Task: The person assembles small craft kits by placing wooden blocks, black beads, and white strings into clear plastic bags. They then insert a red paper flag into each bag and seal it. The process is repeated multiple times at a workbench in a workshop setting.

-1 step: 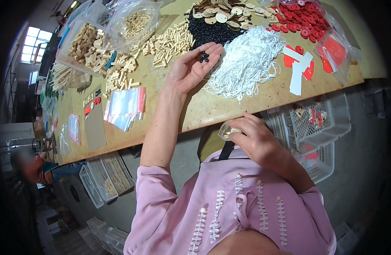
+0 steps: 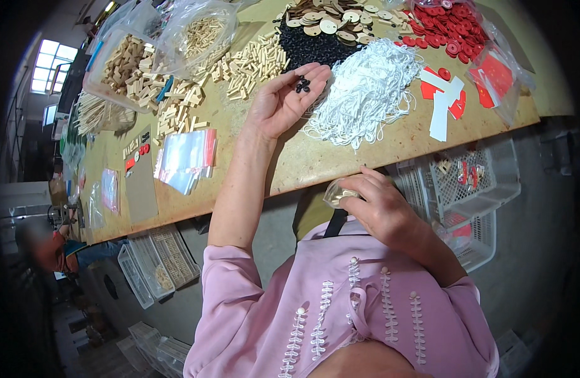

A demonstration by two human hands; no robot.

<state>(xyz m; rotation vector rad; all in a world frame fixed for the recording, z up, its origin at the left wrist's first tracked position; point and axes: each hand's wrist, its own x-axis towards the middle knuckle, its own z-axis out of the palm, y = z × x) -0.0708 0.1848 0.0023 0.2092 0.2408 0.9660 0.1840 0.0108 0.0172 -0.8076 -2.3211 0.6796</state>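
Note:
My left hand is raised palm up over the table, fingers slightly curled, cradling several small black beads. It hovers between a heap of matching black beads and a tangled mound of white strings. Close to my body, at the table's front edge, my right hand pinches a small clear plastic bag. Pale wooden pieces show inside this bag; the rest of its contents is hidden by my fingers.
Short wooden sticks, wooden discs and red discs lie in heaps farther back. Flat clear bags are stacked at left, white and red strips at right. Plastic crates stand beyond the table edge. Another person is at far left.

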